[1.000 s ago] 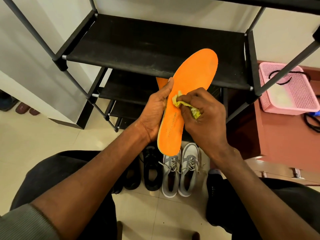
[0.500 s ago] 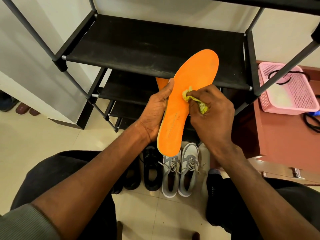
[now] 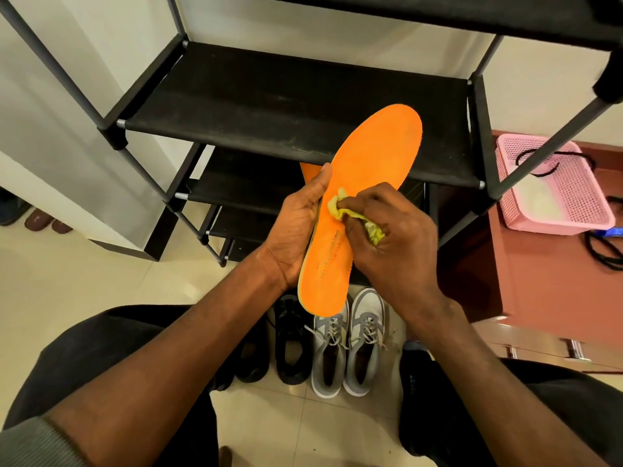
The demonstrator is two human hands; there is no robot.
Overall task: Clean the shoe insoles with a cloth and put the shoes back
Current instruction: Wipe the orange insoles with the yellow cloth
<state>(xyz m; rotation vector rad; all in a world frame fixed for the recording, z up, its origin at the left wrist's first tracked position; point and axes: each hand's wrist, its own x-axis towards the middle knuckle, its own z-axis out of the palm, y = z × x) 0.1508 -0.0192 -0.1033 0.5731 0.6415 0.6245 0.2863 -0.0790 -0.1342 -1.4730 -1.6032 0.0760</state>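
left hand (image 3: pixel 298 227) holds insole (image 3: pixel 367 183) | right hand (image 3: pixel 387 241) presses cloth (image 3: pixel 340 210)

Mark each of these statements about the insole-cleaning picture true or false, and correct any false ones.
1. The left hand holds the orange insole. True.
2. The right hand grips a blue sponge. False: it grips a crumpled yellow cloth, pressed to the insole.
3. The grey shoes stand on the rack's top shelf. False: they stand on the floor, below the insole.
4. A pink basket sits at the right, beside the black shoe rack. True.
5. A pair of black shoes stands left of the grey pair. True.
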